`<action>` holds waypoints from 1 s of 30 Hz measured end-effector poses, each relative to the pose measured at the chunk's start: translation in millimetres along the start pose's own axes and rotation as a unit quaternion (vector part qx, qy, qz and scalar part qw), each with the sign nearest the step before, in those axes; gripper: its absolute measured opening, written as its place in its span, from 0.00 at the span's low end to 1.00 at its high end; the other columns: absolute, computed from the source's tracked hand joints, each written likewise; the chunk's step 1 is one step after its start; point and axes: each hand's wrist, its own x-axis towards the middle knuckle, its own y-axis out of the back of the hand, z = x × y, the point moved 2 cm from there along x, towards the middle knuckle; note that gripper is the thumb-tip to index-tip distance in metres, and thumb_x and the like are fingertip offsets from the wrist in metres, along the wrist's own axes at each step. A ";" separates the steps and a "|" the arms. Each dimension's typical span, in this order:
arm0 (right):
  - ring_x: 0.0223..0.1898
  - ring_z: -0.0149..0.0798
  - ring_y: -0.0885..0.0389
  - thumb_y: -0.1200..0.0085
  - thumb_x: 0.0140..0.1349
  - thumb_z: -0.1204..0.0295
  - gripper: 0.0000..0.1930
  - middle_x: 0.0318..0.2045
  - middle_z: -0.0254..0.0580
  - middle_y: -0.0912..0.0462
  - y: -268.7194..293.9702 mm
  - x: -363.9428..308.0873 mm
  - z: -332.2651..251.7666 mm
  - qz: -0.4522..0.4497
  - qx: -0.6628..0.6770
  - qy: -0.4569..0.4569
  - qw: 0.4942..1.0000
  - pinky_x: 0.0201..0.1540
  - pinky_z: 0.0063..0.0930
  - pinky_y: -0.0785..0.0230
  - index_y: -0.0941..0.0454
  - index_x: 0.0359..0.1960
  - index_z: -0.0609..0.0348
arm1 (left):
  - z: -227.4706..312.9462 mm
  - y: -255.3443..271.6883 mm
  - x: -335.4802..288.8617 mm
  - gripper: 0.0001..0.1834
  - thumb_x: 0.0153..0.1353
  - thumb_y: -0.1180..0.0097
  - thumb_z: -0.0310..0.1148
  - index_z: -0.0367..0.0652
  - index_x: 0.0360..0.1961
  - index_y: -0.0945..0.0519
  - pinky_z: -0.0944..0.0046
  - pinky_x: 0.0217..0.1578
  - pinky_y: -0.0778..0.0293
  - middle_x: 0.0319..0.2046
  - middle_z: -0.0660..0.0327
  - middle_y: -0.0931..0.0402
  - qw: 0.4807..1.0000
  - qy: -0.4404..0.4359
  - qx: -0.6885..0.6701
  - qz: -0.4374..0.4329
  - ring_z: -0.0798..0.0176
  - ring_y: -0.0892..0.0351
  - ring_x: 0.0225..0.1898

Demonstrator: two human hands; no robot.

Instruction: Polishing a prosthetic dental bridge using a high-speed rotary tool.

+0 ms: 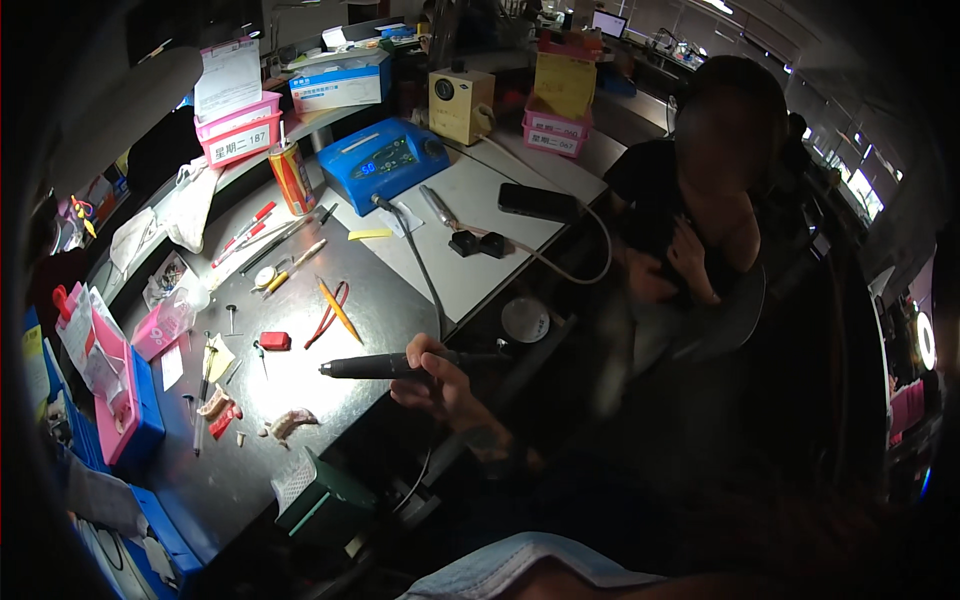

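My right hand [440, 385] is closed around a black rotary handpiece [360, 367], held nearly level with one end to the left over the brightly lit bench. My left hand is out of view. Below the handpiece, a tooth-coloured dental piece [291, 424] lies on the metal bench top [390, 300]. Left of it are another dental piece [213, 402] and a red piece [226, 420]. Beyond the handpiece lie a red block [274, 341], an orange tweezer-like tool [338, 310] and several slim hand tools. A dark cord runs from the blue control box [382, 165] towards my hand.
Pink and blue trays [128, 400] line the left side. A green box [325, 495] sits at the near edge. Farther back are a drink can [291, 180], a black phone [538, 202] and a cream-coloured box [461, 104]. Another person [690, 190] sits at the right.
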 end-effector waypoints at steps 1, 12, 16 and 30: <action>0.13 0.23 0.48 0.48 0.63 0.55 0.13 0.13 0.26 0.44 -3.5 0.9 2.9 0.012 -0.009 -0.001 1.000 0.17 0.18 0.49 0.35 0.31 0.47 | 0.6 -5.9 -0.9 0.16 0.63 0.48 0.44 0.40 0.34 0.30 0.64 0.24 0.39 0.20 0.62 0.36 0.999 0.019 0.031 0.030 0.64 0.36 0.20; 0.15 0.24 0.42 0.50 0.63 0.62 0.08 0.17 0.29 0.35 21.7 3.4 7.4 -0.047 0.033 0.010 0.998 0.17 0.19 0.47 0.30 0.36 0.49 | 9.2 -71.0 -16.7 0.17 0.64 0.49 0.45 0.41 0.34 0.34 0.67 0.20 0.44 0.16 0.64 0.42 0.892 0.178 0.391 0.140 0.67 0.42 0.16; 0.15 0.23 0.41 0.52 0.64 0.68 0.07 0.21 0.31 0.30 27.3 -1.2 5.8 -0.067 0.048 0.026 0.996 0.15 0.17 0.47 0.26 0.42 0.49 | 7.7 -80.6 -14.8 0.18 0.65 0.51 0.47 0.41 0.34 0.35 0.68 0.20 0.47 0.16 0.65 0.45 0.688 0.203 0.697 -0.025 0.69 0.44 0.16; 0.20 0.20 0.41 0.47 0.63 0.60 0.10 0.19 0.24 0.39 4.9 -17.0 -6.0 0.016 -0.011 -0.043 0.999 0.25 0.14 0.47 0.32 0.30 0.49 | -3.8 -73.3 -22.5 0.21 0.68 0.56 0.49 0.40 0.32 0.37 0.71 0.19 0.51 0.16 0.67 0.49 0.447 0.191 0.872 -0.051 0.73 0.48 0.15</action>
